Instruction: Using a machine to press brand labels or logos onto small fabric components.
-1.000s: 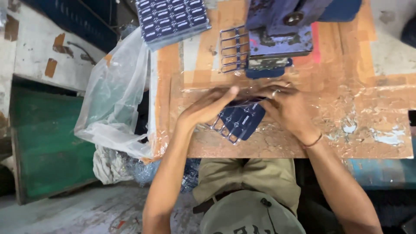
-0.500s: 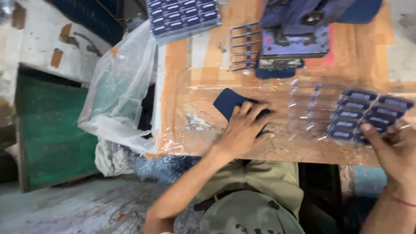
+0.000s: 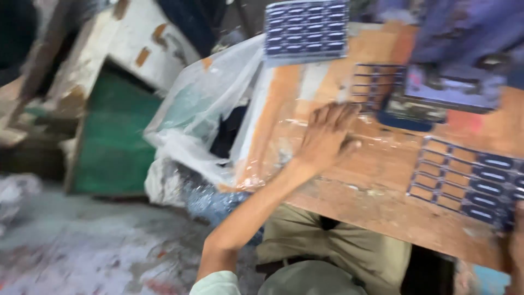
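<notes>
My left hand [image 3: 326,136] lies flat, fingers forward, on the plastic-covered wooden table [image 3: 382,216]. The small dark blue piece it covered earlier does not show beneath it. To its right a blue grid frame [image 3: 464,180] lies on the table, its right cells filled with dark blue parts and its left cells empty. Only a sliver of my right hand [image 3: 517,240] shows at the right edge, beside that frame. Whether it grips the frame cannot be made out. The picture is blurred by motion.
A blue press-like machine [image 3: 453,71] stands at the back right with an empty blue frame [image 3: 376,82] beside it. A stack of filled blue trays [image 3: 305,30] lies at the back. A clear plastic bag [image 3: 202,120] hangs off the table's left edge by a green box [image 3: 114,142].
My hands came apart: the right carried the grid frame to the right, the left stayed on the table over the dark blue piece. The view has swung left and tilted.
</notes>
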